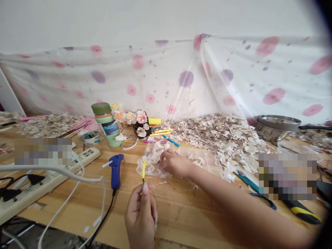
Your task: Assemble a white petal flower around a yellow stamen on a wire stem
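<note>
Pinched in the fingers of my left hand (142, 211) is a dark stem topped by a yellow flower centre (143, 169) with pale translucent petals around its upper part. My right hand (176, 162) reaches over a clear divided tray (214, 162) at the middle of the table, its fingers curled down among the whitish petals (155, 152) in the left part. Whether those fingertips grip a petal is hidden. A blue glue gun (116, 171) stands to the left of my left hand.
Behind the tray lies a large heap of pale petals (220, 133). A green cup (106, 124), a pot of artificial flowers (142, 126) and pens stand or lie further back. A white power strip (89, 155) and cables cover the left; metal bowls (277, 128) and yellow-black handles (303, 211) are right.
</note>
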A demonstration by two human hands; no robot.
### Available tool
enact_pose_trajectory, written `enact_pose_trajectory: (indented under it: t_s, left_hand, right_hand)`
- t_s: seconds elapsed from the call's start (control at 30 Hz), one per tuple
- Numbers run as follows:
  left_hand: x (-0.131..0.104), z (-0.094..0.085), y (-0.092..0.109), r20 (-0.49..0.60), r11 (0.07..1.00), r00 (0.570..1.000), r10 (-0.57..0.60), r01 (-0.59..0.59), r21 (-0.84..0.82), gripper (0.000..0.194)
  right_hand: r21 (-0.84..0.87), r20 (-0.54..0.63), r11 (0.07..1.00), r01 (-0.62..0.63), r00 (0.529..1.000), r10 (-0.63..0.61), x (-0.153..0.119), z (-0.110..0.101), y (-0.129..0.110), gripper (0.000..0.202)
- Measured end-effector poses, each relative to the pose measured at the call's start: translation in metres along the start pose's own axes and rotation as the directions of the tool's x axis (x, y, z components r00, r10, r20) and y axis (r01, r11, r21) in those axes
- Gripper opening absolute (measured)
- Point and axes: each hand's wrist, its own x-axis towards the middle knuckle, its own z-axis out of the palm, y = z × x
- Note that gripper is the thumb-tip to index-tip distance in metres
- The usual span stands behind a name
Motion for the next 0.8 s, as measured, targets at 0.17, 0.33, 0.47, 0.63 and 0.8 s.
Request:
enact_pose_trajectory:
  t_s: [0.17, 0.33, 0.47, 0.63, 0.8]
  left_hand:
    - [0.001, 0.000, 0.002, -0.010, 0.999, 1.000, 0.004, -0.003, 0.033, 0.041]
    - [0.002, 0.000, 0.002, -0.017, 1.000, 1.000, 0.001, -0.001, 0.011, 0.040]
    - [0.002, 0.001, 0.000, -0.008, 1.000, 1.000, 0.001, 0.000, 0.022, 0.042]
    - [0.001, 0.000, -0.001, 0.000, 0.999, 1.000, 0.007, -0.007, 0.032, 0.042]
    - [0.004, -0.001, -0.001, 0.002, 1.000, 1.000, 0.016, -0.016, 0.018, 0.041]
  right_hand:
    - [0.012, -0.042, 1.000, -0.006, 0.999, 0.006, -0.002, -0.001, 0.002, 0.016]
    - [0.061, -0.056, 0.998, -0.033, 0.998, 0.037, -0.005, -0.001, 0.002, 0.014]
    - [0.104, -0.059, 0.991, -0.083, 0.994, 0.090, -0.002, 0.009, 0.000, 0.010]
    - [0.145, -0.044, 0.982, -0.122, 0.991, 0.129, 0.003, 0.020, 0.001, 0.007]
    - [0.183, -0.065, 0.976, -0.121, 0.989, 0.135, 0.000, 0.020, 0.003, 0.011]
